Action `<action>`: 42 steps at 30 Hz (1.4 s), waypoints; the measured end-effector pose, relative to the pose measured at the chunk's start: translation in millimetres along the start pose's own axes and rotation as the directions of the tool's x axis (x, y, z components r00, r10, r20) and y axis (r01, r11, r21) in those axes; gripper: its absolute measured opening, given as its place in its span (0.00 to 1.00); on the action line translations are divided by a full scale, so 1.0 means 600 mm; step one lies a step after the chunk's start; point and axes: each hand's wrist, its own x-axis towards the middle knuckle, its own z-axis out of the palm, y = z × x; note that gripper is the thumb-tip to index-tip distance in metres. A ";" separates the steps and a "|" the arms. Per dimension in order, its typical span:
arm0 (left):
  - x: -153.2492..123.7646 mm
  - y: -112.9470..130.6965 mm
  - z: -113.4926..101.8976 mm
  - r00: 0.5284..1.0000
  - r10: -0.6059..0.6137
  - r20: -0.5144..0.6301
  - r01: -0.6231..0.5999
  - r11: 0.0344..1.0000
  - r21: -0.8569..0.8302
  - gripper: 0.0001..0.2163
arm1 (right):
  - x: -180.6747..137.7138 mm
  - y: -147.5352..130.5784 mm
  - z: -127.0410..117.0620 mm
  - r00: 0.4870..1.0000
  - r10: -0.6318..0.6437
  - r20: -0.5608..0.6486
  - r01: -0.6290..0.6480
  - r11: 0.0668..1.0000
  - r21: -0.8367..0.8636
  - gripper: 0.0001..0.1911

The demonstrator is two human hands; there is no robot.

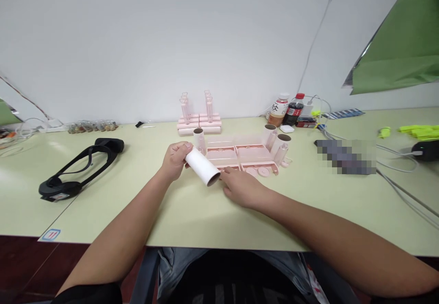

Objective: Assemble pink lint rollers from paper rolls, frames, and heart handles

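Observation:
My left hand is closed around the upper end of a white cardboard tube. The tube lies tilted, its open brown-lined end pointing down to the right, above the table. Just right of that end, my right hand reaches palm down to the front edge of a pink compartment tray, thumb and forefinger apart. Its other fingers are partly hidden, and I see nothing held. Pink round discs sit in the tray's front right part. Upright tubes and translucent pink pieces flank the tray.
Behind stand stacked pink pieces with upright translucent parts. A juice bottle and a cola bottle are at back right. A black headset lies left; a blurred dark object and cables lie right.

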 end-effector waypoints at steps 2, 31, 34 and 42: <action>0.000 -0.001 0.000 1.000 0.006 -0.023 -0.006 1.000 0.008 0.15 | 0.000 -0.003 0.000 1.000 -0.005 0.002 0.005 1.000 0.014 0.13; 0.002 0.008 0.006 0.988 0.020 -0.154 -0.020 1.000 0.001 0.13 | -0.006 0.002 -0.007 0.988 -0.149 0.036 0.142 0.977 0.158 0.10; 0.002 0.008 0.005 0.987 0.022 -0.156 -0.021 1.000 0.007 0.14 | -0.008 0.000 -0.011 0.987 -0.152 0.041 0.144 0.976 0.161 0.09; 0.003 0.007 0.005 0.986 0.024 -0.167 -0.022 1.000 0.017 0.14 | -0.007 -0.002 -0.015 0.976 -0.215 -0.013 0.212 0.945 0.249 0.10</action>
